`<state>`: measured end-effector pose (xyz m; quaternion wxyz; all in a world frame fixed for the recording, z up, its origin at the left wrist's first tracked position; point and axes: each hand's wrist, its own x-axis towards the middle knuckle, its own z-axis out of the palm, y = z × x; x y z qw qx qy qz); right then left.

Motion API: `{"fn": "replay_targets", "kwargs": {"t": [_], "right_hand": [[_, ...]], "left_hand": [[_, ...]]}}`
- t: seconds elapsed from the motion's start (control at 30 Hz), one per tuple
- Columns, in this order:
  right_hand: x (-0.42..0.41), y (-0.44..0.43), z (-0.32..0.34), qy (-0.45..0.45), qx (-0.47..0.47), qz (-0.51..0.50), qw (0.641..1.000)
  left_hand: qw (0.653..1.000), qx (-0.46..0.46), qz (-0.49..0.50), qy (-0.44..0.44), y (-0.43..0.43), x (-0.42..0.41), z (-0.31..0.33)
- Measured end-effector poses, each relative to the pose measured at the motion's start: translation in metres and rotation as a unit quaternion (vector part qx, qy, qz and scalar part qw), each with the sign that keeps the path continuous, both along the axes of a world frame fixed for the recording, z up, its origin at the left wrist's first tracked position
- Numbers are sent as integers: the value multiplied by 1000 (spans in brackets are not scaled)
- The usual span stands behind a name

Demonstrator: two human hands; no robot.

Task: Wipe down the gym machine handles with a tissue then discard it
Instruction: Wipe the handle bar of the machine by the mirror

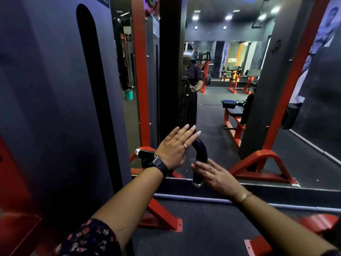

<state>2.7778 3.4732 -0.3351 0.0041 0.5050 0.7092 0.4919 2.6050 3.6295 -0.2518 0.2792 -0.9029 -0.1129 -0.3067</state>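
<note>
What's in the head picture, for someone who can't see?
An open left hand covers the bend of a curved black gym handle with chrome ends; the open right hand hovers beside its lower end. No tissue shows.

The bent tubular gym handle (201,150) is glossy black, capped in silver chrome at both ends. Around it the machine's steel frame (141,80) is painted bright red against a flat dark grey shroud panel (55,89). The left hand (172,147) shows pale lilac nails, gold rings and a black watch strap (160,166). The right hand (219,176) wears a thin gold ring and a gold chain bracelet (243,196). The fabric sleeve (88,237) is dark, printed with small pink and white flowers. The rubber floor (212,228) is charcoal. In the mirror I can see a green plastic bucket (128,94), an orange and yellow wall panel (239,52), and a padded bench (233,113), black on red legs.
</note>
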Motion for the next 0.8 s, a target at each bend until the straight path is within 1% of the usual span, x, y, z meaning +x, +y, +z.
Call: {"fn": "replay_targets", "kwargs": {"t": [0.07, 0.1, 0.17, 0.27, 0.33, 0.4, 0.47, 0.5, 0.53, 0.6, 0.7, 0.73, 0.8], "right_hand": [[2, -5, -17, -41, -56, -15, 997], [3, -5, -15, -51, -68, -16, 996], [7, -4, 0, -41, -47, -3, 998], [6, -3, 38, 30, 36, -7, 999], [2, -5, 53, 90, 56, 4, 994], [-1, -5, 47, 117, 52, 7, 992], [-5, -6, 19, 85, 11, 6, 996], [-7, -7, 2, 62, -27, 2, 998], [-9, -9, -14, 44, -62, -9, 997], [-10, -12, -31, 13, -102, -34, 994], [-4, -6, -17, -56, -88, -19, 994], [-2, -4, -6, -61, -68, -14, 996], [-1, 0, 16, -37, -14, -8, 999]], "left_hand": [[1000, -5, 11, 11, 0, 0, 1], [1000, -9, 16, 17, -1, 1, 2], [999, -22, 24, 24, -3, 2, 3], [998, -45, 32, 34, -5, 3, 3], [997, -56, 30, 35, -7, 4, 2], [997, -65, 27, 32, -9, 3, 2], [997, -74, 25, 28, -11, 1, 2], [996, -76, 26, 27, -12, 1, 2], [996, -76, 28, 28, -13, 0, 3], [996, -77, 35, 34, -15, 0, 3], [995, -73, 47, 44, -16, -2, 5], [995, -73, 47, 45, -16, -3, 5], [995, -77, 47, 45, -17, -3, 5]]}}
